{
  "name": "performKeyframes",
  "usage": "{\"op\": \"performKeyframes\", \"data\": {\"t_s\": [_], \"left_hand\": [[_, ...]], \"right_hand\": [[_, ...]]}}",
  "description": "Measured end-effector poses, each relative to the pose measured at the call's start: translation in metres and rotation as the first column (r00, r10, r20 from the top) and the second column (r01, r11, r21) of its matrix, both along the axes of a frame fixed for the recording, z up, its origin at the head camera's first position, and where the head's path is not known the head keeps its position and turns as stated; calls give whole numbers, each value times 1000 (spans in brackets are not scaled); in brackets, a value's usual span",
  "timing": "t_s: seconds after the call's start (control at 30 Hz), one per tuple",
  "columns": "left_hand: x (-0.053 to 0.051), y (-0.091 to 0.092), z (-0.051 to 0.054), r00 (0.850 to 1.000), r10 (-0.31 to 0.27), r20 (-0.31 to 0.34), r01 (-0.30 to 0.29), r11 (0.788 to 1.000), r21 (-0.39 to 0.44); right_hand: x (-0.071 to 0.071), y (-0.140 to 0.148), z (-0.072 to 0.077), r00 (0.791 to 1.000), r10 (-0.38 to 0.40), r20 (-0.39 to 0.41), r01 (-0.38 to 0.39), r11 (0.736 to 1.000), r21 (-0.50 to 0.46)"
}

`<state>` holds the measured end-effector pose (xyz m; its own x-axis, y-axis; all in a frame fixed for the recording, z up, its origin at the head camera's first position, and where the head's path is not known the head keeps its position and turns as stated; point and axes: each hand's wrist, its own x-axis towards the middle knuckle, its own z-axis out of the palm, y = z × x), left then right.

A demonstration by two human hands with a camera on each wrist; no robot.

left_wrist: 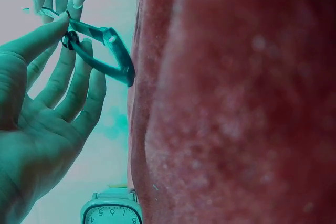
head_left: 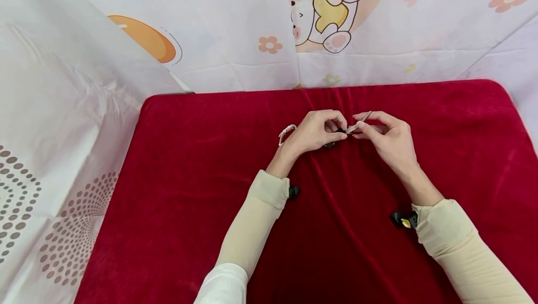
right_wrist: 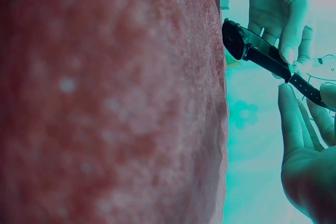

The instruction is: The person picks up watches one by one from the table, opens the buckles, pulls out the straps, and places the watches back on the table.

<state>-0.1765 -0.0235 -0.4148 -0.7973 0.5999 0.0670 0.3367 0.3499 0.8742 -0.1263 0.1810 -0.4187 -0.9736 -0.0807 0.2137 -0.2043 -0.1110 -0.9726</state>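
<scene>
A dark wristwatch (right_wrist: 233, 39) hangs between the two hands just above the red cloth, its strap bent into a loop in the left wrist view. My left hand (head_left: 317, 131) pinches the strap near the buckle (left_wrist: 70, 40) between thumb and fingertips. On the other side, my right hand (head_left: 392, 140) pinches the strap's free end (head_left: 357, 126), which sticks out past its fingers. Holes show along that strap piece (right_wrist: 305, 88) in the right wrist view. Most of the watch is hidden behind the left hand in the head view.
Red velvet cloth (head_left: 201, 154) with soft folds covers the table. A pale watch (head_left: 287, 134) is worn on the left wrist. Small black devices (head_left: 404, 220) sit at both sleeve cuffs. Printed white curtains (head_left: 227, 24) hang behind and at the sides.
</scene>
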Motion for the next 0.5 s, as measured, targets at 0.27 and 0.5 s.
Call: {"op": "performKeyframes", "data": {"t_s": [0.27,0.5], "left_hand": [[0,-1,-1,999,35,-4,-34,999,25],[1,-2,0,998,45,44,-47,997,59]], "right_hand": [[-1,0,-1,1000,13,4,-13,1000,-14],[-2,0,-1,1000,27,14,-27,1000,-8]]}}
